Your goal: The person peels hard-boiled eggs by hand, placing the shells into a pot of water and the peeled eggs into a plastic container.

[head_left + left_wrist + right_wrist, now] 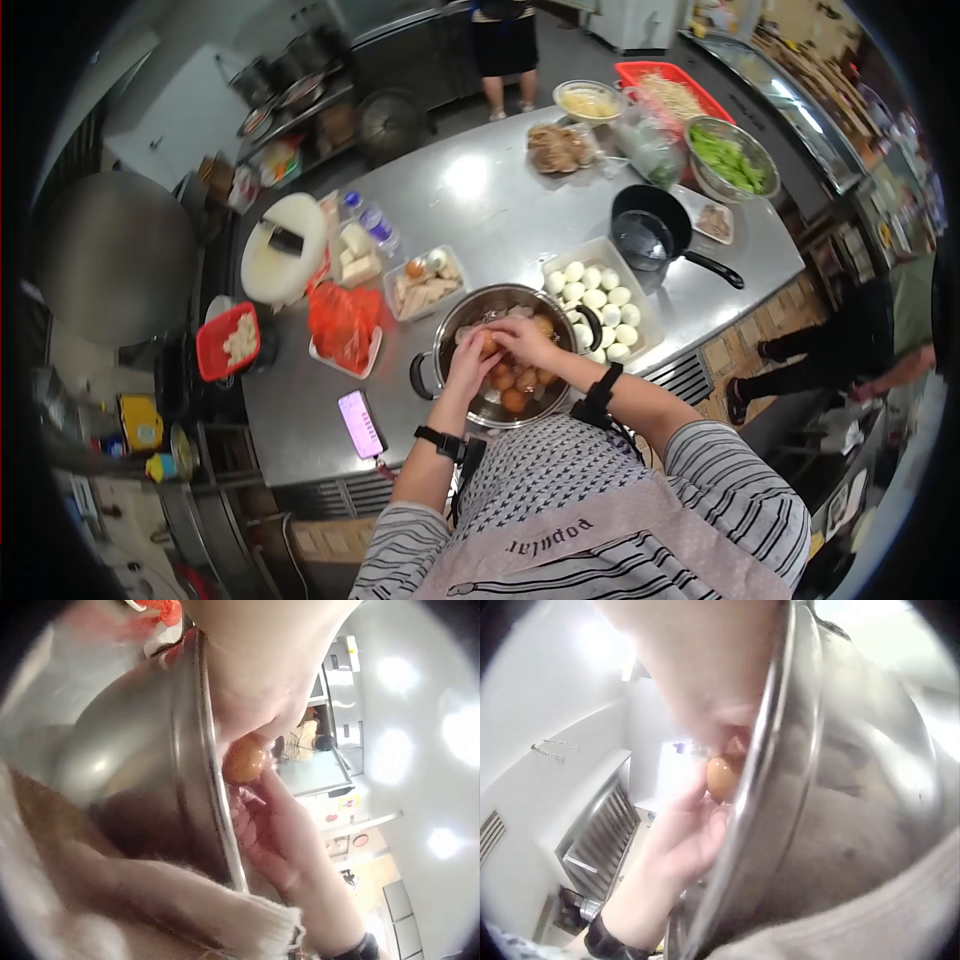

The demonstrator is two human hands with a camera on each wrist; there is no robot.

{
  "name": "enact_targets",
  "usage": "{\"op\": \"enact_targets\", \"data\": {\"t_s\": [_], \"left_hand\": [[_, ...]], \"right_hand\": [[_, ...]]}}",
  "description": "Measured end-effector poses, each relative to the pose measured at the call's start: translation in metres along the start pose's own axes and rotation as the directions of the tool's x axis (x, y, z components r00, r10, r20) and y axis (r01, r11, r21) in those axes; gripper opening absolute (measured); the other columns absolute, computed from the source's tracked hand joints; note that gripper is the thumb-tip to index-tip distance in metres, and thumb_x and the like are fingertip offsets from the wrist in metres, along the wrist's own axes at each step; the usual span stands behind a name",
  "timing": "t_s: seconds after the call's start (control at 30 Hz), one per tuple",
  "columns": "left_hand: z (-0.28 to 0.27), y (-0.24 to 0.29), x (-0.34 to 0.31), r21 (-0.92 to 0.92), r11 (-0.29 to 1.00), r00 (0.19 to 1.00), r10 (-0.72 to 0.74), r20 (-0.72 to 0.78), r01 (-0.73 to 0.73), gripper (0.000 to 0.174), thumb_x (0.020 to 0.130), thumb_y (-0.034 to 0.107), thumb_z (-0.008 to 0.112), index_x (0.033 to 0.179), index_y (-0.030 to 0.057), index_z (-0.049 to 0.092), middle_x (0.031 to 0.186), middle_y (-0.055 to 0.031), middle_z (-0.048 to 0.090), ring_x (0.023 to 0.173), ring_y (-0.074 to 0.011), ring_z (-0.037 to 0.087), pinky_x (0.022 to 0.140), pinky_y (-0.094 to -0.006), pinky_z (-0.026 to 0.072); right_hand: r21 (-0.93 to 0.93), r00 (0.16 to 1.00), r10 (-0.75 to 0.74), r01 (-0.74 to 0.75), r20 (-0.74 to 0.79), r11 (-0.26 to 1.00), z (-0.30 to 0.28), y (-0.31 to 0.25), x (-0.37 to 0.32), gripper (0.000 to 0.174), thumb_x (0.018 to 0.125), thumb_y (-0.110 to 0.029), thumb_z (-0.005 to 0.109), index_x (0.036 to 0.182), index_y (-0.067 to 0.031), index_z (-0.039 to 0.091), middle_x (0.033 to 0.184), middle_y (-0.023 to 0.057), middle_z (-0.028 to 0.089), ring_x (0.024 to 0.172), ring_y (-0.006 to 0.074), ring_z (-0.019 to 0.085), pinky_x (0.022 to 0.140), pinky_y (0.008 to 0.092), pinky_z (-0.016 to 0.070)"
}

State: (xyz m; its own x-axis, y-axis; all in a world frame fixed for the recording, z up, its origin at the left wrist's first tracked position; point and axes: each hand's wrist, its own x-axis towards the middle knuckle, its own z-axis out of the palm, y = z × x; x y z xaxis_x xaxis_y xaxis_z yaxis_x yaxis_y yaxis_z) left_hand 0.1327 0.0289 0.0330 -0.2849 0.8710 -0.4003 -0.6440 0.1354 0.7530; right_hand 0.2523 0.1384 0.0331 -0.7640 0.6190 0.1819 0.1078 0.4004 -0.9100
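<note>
A brown egg (489, 345) is between both hands, low over a steel pot (135, 742). My left hand (466, 368) grips the egg from the left. My right hand (527, 341) comes from the other side, its curled fingers at the egg's shell. In the left wrist view the egg's glossy side shows between the two hands, close to the pot's rim. More brown eggs (514, 400) lie inside the pot. To the right, several white peeled eggs (594, 298) fill a white tray (654, 330).
A black saucepan (648, 232) stands beyond the tray, its handle pointing right. Left of the pot are a food container (427, 283), a red plastic bag (343, 325) and a phone (360, 425). A bowl of greens (735, 160) sits far right. Other people (505, 50) stand around the table.
</note>
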Motion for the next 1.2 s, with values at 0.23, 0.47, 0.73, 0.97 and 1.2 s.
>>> {"op": "enact_targets", "data": {"t_s": [0.23,0.47,0.73,0.97,1.2], "left_hand": [[0.002,-0.005,0.001,0.438,0.890,0.988,0.151,-0.017,-0.129,0.045,0.082,0.007,0.064,0.123,0.0043,0.046,0.111,-0.0087,0.055,0.095,-0.0151,0.057,0.081,-0.0267,0.0491],[-0.009,-0.011,0.006,0.597,0.788,0.980,0.196,-0.015,-0.149,0.044,0.075,0.005,0.066,0.117,0.0013,0.052,0.104,-0.0072,0.058,0.093,-0.0135,0.056,0.079,-0.0250,0.0471],[-0.006,-0.010,0.005,0.630,0.771,0.983,0.169,-0.067,-0.089,0.046,0.067,0.009,0.072,0.108,-0.0010,0.056,0.095,-0.0090,0.062,0.088,-0.0144,0.058,0.079,-0.0274,0.0467],[-0.009,-0.014,0.007,0.543,0.830,0.985,0.170,-0.025,-0.130,0.042,0.069,0.008,0.072,0.107,0.0021,0.057,0.097,-0.0060,0.061,0.088,-0.0135,0.058,0.078,-0.0267,0.0474],[-0.018,-0.023,0.012,0.514,0.853,0.994,0.109,-0.002,-0.092,0.047,0.071,-0.004,0.063,0.113,0.0052,0.045,0.099,-0.0064,0.056,0.085,-0.0158,0.059,0.067,-0.0262,0.0502]], "right_hand": [[0.272,0.996,0.088,-0.082,-0.010,0.959,-0.006,-0.014,-0.001,0.019,0.082,-0.011,0.064,0.099,-0.0023,0.065,0.082,0.0075,0.061,0.074,0.0152,0.060,0.068,0.0248,0.0479],[-0.041,0.999,-0.033,0.034,0.009,0.999,-0.004,-0.018,-0.003,0.012,0.075,-0.006,0.069,0.087,-0.0028,0.066,0.077,0.0082,0.059,0.070,0.0185,0.060,0.062,0.0272,0.0480],[-0.105,0.992,-0.121,0.123,0.031,0.987,-0.002,-0.008,-0.005,0.011,0.074,-0.006,0.069,0.083,-0.0016,0.065,0.075,0.0109,0.058,0.067,0.0242,0.059,0.060,0.0317,0.0468],[-0.236,0.984,-0.162,0.176,0.076,0.956,-0.007,-0.020,-0.006,0.016,0.078,-0.008,0.061,0.093,-0.0052,0.065,0.081,0.0130,0.060,0.076,0.0295,0.059,0.068,0.0366,0.0479],[-0.128,0.995,-0.088,0.094,0.051,0.987,0.005,0.000,-0.009,0.021,0.073,-0.012,0.066,0.092,-0.0034,0.063,0.081,0.0155,0.059,0.076,0.0336,0.058,0.071,0.0392,0.0468]]}}
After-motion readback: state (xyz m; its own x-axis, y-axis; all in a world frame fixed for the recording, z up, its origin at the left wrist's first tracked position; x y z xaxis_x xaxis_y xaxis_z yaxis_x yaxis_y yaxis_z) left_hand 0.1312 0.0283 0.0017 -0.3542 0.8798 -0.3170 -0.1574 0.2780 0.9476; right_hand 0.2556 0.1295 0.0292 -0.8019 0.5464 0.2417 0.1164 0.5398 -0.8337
